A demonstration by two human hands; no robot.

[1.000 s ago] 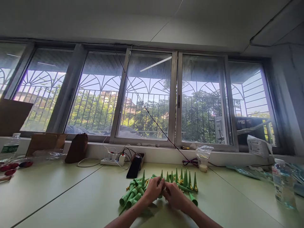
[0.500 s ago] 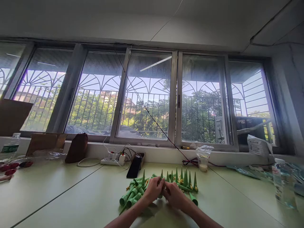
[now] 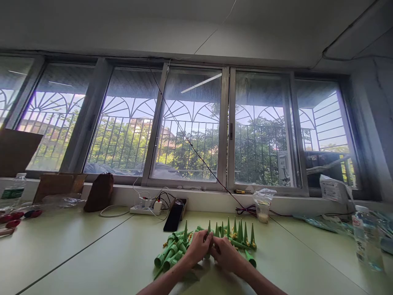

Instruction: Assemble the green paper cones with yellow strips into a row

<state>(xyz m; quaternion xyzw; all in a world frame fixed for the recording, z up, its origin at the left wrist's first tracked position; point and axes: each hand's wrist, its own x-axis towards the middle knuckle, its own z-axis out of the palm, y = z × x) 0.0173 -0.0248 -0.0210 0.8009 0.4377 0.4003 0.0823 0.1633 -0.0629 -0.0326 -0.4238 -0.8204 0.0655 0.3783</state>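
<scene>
My left hand [image 3: 198,245] and my right hand [image 3: 225,250] meet over the table, fingertips pinched together around a green cone [image 3: 209,226]. Its pointed tip rises above my fingers, and a bit of its base shows below them; the middle is hidden. To the left of my hands lies a heap of green cones [image 3: 170,256], several with their round open ends toward me. Behind and to the right stands a row of upright green cones [image 3: 241,230], with small yellow pieces [image 3: 247,241] among them. One loose cone [image 3: 250,259] lies near my right wrist.
Behind the heap lie a black phone [image 3: 173,217] and a white power strip [image 3: 145,210] with cables. A bagged cup [image 3: 263,211] stands at the back. On the right is a clear bottle [image 3: 365,241]; on the left, a brown pouch [image 3: 98,192] and red items [image 3: 12,223].
</scene>
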